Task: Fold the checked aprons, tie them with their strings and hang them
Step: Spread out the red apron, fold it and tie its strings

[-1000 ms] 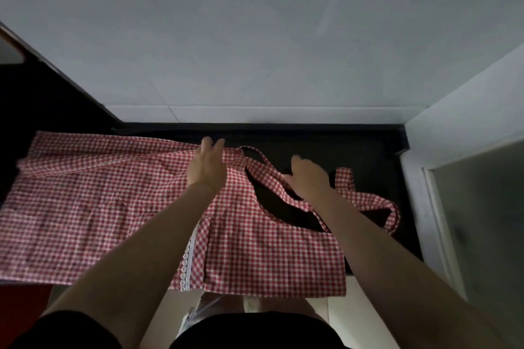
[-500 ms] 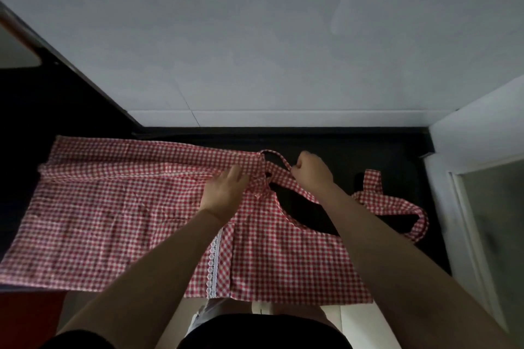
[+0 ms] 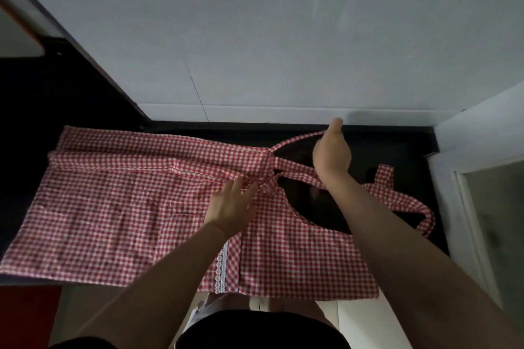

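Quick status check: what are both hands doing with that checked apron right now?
Left hand flat, pressing the apron at its waist. Right hand grips a string, drawn toward the wall. Apron spread on the dark counter. Nothing in the way.

A red-and-white checked apron [image 3: 119, 207] lies spread flat on a dark counter [image 3: 397, 150] that meets a white wall [image 3: 255, 37]. The left hand [image 3: 231, 208] presses flat on the cloth near the waist, with its fingers [image 3: 241, 187] straight. The right hand [image 3: 331, 156] holds a thin string [image 3: 295, 140] and lifts it above the counter. A wider strap loop [image 3: 408, 201] lies to the right.
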Motion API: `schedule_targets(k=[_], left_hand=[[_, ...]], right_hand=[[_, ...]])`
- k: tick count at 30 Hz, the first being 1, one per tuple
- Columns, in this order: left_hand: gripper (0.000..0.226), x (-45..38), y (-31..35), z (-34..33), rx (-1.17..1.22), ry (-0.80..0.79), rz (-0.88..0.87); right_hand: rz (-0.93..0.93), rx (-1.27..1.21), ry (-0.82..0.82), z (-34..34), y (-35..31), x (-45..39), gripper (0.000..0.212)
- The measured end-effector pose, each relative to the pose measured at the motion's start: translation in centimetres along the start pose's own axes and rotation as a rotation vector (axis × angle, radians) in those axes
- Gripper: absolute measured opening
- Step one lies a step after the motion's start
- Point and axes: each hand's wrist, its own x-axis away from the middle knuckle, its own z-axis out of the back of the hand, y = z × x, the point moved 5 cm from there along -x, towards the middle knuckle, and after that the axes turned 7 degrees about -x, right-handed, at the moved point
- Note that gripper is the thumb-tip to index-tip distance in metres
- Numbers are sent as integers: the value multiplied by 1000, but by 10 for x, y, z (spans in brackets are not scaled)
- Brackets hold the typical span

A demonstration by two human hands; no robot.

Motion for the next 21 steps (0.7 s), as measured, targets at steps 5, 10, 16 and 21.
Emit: schedule_targets(k=[5,10,16,21], left_hand=[[55,3,0,0,9,-5,3],[50,5,0,4,70,-4,2],[49,8,-2,5,131,-48,15],[54,10,2,9,101,-120,26]], right_hand=[[404,1,-62,-6,-44,21,29],[400,79,-755,-63,-64,72,28],[424,317,-635,-59,-68,73,16],[335,537,-755,-63,-69,73,61]])
